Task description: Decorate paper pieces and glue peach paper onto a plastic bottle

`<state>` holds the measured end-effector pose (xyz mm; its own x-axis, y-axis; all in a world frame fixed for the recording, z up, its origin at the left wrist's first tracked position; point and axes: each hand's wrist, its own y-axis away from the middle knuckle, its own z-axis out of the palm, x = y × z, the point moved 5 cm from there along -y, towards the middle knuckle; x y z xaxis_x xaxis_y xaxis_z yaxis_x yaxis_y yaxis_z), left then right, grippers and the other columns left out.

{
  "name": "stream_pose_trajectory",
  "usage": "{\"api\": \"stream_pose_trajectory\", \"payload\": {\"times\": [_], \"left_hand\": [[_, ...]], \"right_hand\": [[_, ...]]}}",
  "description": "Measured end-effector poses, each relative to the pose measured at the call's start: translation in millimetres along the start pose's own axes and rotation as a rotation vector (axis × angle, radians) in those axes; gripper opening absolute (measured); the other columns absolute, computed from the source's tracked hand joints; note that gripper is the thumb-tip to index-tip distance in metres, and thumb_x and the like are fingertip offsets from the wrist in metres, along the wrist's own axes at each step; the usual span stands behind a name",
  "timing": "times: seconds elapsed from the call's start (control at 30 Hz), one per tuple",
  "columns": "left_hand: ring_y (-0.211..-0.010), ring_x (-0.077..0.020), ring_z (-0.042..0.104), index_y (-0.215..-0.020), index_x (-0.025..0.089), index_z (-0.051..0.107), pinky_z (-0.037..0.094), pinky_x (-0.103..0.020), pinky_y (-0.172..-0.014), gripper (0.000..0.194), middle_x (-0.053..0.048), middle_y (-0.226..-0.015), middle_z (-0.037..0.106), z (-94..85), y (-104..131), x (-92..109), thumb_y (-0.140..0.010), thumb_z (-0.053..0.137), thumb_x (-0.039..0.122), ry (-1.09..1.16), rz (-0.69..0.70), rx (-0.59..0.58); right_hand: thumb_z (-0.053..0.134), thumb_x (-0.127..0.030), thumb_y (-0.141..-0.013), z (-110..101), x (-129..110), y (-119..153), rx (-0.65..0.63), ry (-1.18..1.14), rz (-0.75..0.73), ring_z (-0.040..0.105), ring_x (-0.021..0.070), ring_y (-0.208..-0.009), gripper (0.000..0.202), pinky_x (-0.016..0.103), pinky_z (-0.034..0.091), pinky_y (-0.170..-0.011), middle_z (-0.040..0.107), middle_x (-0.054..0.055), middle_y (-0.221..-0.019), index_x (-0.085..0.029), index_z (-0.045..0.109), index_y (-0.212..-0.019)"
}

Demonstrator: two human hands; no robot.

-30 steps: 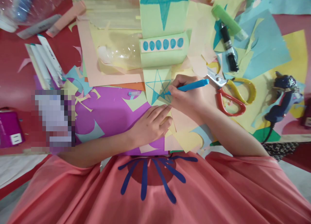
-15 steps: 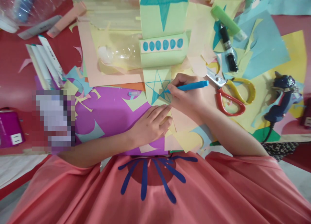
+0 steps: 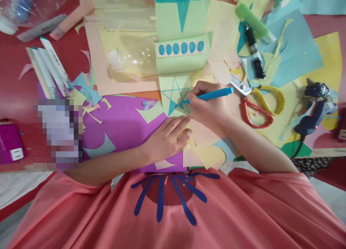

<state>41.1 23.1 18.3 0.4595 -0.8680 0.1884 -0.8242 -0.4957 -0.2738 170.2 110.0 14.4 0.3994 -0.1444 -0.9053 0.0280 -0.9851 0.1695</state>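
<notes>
My right hand (image 3: 207, 101) is closed around a blue marker (image 3: 216, 94), its tip on the lower right part of a star outline (image 3: 175, 94) drawn on pale green paper (image 3: 166, 82). The star's lower left point and part of its middle are coloured teal. My left hand (image 3: 169, 139) lies flat with fingers apart, its fingertips at the lower edge of that paper. Above the star, the green paper bulges in a fold bearing a strip (image 3: 180, 48) of several blue ovals. Farther up is a big teal star shape (image 3: 182, 4).
Scissors with red and yellow handles (image 3: 256, 105) lie right of my right hand. Beyond them is a dark blue corded tool (image 3: 313, 108). A black marker (image 3: 254, 52) and a green marker (image 3: 255, 23) lie upper right. White markers (image 3: 51, 69) and a clear bottle (image 3: 135, 56) are left. Scraps surround purple paper (image 3: 124, 115).
The teal colouring in the middle of the star reaches slightly farther. Both hands stay in nearly the same place, and the view has shifted very slightly.
</notes>
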Motion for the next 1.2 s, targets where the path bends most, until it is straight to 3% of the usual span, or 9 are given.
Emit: {"api": "stream_pose_trajectory", "payload": {"times": [0.47, 0.77, 1.0, 1.2], "left_hand": [[-0.116, -0.0308, 0.065, -0.104, 0.009, 0.06, 0.054, -0.043, -0.097, 0.02, -0.022, -0.125, 0.066, 0.6, 0.2, 0.7, -0.094, 0.049, 0.022, -0.002, 0.002, 0.005], [-0.114, -0.0301, 0.065, -0.102, 0.01, 0.061, 0.054, -0.042, -0.096, 0.02, -0.021, -0.125, 0.066, 0.0, 0.9, -0.7, -0.093, 0.048, 0.021, 0.004, -0.004, 0.01], [-0.115, -0.0303, 0.064, -0.103, 0.01, 0.061, 0.054, -0.043, -0.096, 0.02, -0.021, -0.126, 0.066, 1.3, -0.1, -0.1, -0.094, 0.047, 0.022, 0.004, -0.002, -0.004], [-0.114, -0.0309, 0.065, -0.102, 0.01, 0.061, 0.054, -0.042, -0.095, 0.02, -0.021, -0.124, 0.067, 0.8, 0.8, -0.2, -0.093, 0.048, 0.022, 0.001, 0.002, 0.016]], "right_hand": [[0.054, 0.0, -0.068, 3.0, 0.8, -0.6, -0.106, -0.02, 0.0, 0.027, 0.0048, -0.05, 0.036, 0.023, 0.022, -0.045, 0.032, -0.008, -0.047, -0.021, 0.032, -0.049], [0.056, -0.01, -0.079, -2.5, 2.7, -0.3, -0.007, -0.018, -0.039, 0.035, 0.0063, -0.05, 0.034, 0.026, 0.026, -0.049, 0.036, -0.008, -0.051, -0.022, 0.036, -0.055], [0.055, -0.007, -0.074, -0.9, 0.2, -0.8, 0.008, -0.002, -0.036, 0.029, 0.0054, -0.049, 0.035, 0.024, 0.024, -0.046, 0.031, -0.008, -0.049, -0.022, 0.033, -0.052], [0.054, -0.005, -0.071, 0.8, -1.7, -0.2, -0.069, 0.009, 0.022, 0.028, 0.0054, -0.05, 0.034, 0.024, 0.023, -0.046, 0.033, -0.008, -0.047, -0.021, 0.032, -0.05]]}}
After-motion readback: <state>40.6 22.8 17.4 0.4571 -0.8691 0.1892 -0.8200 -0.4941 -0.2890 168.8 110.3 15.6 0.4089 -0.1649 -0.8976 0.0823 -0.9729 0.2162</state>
